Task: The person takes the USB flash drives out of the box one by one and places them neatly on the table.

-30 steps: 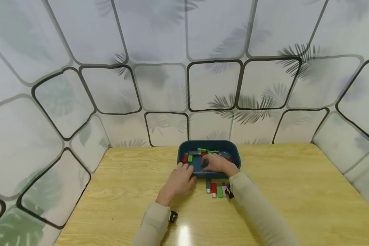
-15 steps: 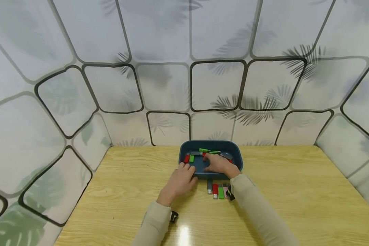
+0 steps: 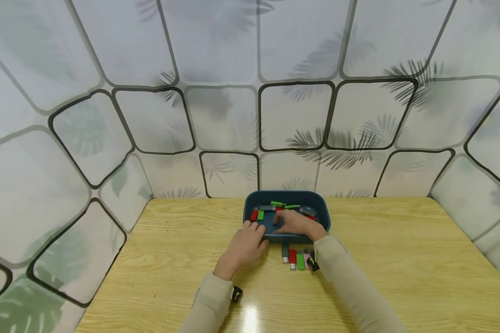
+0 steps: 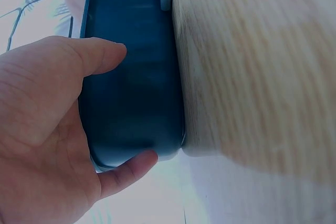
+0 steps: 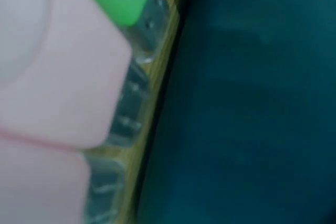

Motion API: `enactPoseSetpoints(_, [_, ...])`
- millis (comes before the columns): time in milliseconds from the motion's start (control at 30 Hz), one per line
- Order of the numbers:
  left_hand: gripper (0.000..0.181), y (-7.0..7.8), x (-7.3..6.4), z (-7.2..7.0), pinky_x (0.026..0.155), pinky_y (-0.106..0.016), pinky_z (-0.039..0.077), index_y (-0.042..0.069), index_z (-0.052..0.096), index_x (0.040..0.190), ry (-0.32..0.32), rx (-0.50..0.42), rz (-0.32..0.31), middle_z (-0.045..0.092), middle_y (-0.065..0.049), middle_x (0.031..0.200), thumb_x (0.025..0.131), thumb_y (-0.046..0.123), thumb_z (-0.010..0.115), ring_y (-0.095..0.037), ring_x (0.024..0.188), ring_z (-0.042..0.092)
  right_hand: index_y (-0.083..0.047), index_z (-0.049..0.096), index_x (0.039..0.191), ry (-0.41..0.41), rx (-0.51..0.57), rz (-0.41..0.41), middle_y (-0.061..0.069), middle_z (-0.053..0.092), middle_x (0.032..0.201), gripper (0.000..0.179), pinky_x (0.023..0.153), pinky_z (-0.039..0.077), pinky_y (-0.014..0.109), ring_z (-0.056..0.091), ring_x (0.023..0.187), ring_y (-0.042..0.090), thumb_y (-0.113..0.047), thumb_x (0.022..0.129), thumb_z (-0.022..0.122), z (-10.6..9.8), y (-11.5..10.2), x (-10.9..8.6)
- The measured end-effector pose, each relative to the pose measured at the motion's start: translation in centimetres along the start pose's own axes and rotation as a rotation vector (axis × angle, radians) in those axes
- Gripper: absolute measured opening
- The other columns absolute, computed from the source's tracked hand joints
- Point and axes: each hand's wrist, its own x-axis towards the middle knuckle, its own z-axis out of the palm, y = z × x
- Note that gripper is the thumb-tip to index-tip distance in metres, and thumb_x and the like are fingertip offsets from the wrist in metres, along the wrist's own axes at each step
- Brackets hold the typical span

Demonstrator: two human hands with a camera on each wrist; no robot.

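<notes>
A dark blue plastic bin stands at the back of the table with several USB flash drives inside. My left hand grips its front left corner, the fingers over the rim; in the left wrist view the thumb lies against the outer wall. My right hand reaches into the bin with curled fingers, a red USB flash drive at the fingertips. In front of the bin lies a row of flash drives: grey, red, green and pink. The right wrist partly hides the row's right end.
Inside the bin, a red drive and a green drive lie at the left, and more green ones at the back. A patterned backdrop rises behind the wooden table.
A red flash drive now shows at my right fingertips, where bare bin floor showed before. My left hand stays on the bin. The head view has shifted slightly.
</notes>
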Motion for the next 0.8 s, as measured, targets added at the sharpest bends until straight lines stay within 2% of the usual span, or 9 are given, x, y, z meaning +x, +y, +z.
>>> enactPoseSetpoints(100, [0.018, 0.03, 0.03, 0.05, 0.065, -0.032, 0.044, 0.012, 0.058, 0.102, 0.009, 0.002, 0.006, 0.055, -0.003, 0.094, 0.101, 0.030, 0.058, -0.020, 0.086, 0.042, -0.004, 0.064, 0.103, -0.012, 0.001, -0.012, 0.005, 0.064, 0.088, 0.024, 0.064, 0.048, 0.026, 0.056, 0.069, 0.011, -0.011, 0.085, 0.078, -0.06, 0.04, 0.03])
enactPoseSetpoints(233, [0.018, 0.13, 0.04, -0.10, 0.065, -0.033, 0.044, 0.012, 0.058, 0.101, 0.022, 0.003, 0.014, 0.055, -0.003, 0.092, 0.100, 0.030, 0.059, -0.020, 0.085, 0.043, -0.005, 0.063, 0.105, -0.020, 0.017, 0.017, 0.005, 0.062, 0.086, 0.024, 0.063, 0.045, 0.026, 0.053, 0.068, 0.012, -0.007, 0.085, 0.077, -0.10, 0.15, 0.12])
enactPoseSetpoints(400, [0.018, 0.14, 0.09, 0.00, 0.066, -0.032, 0.045, 0.012, 0.058, 0.102, 0.011, 0.011, 0.012, 0.055, -0.003, 0.094, 0.101, 0.031, 0.058, -0.019, 0.086, 0.043, -0.004, 0.062, 0.105, -0.024, 0.025, 0.025, 0.005, 0.060, 0.082, 0.024, 0.061, 0.044, 0.026, 0.051, 0.065, 0.011, -0.006, 0.085, 0.076, -0.06, 0.24, 0.15])
enactPoseSetpoints(533, [0.019, 0.10, 0.14, 0.19, 0.067, -0.033, 0.046, 0.013, 0.058, 0.102, 0.008, 0.011, 0.008, 0.055, -0.003, 0.095, 0.101, 0.032, 0.057, -0.020, 0.088, 0.044, -0.005, 0.060, 0.108, -0.043, 0.025, 0.046, 0.005, 0.059, 0.084, 0.026, 0.063, 0.043, 0.027, 0.050, 0.067, 0.013, -0.009, 0.087, 0.075, -0.07, 0.11, 0.10])
enactPoseSetpoints(800, [0.018, 0.03, 0.03, 0.08, 0.064, -0.031, 0.043, 0.012, 0.058, 0.100, 0.023, 0.004, 0.014, 0.053, -0.003, 0.090, 0.100, 0.030, 0.059, -0.020, 0.086, 0.042, -0.009, 0.053, 0.111, -0.086, -0.055, 0.115, 0.007, 0.060, 0.101, 0.035, 0.080, 0.046, 0.036, 0.055, 0.083, 0.019, -0.027, 0.090, 0.074, 0.34, -0.68, 0.48])
